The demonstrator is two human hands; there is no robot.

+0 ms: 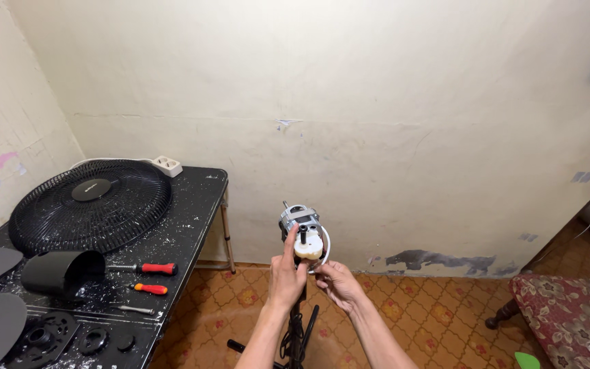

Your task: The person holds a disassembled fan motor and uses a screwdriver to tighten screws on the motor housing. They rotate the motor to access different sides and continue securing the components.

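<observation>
The fan motor (301,229) stood bare on top of a black stand (296,335) above the patterned floor (438,318), right of the worktop (186,225): grey metal body, a cream plastic gearbox on its back with a short black knob, and a white ring around it. The left hand (287,273) had its grip closed on the motor's underside, thumb up against the cream gearbox. The right hand (336,281) was half open, fingertips touching the white ring at the lower right.

The stand (296,335) under the fan motor (300,225) is hidden by forearms and cut off below
</observation>
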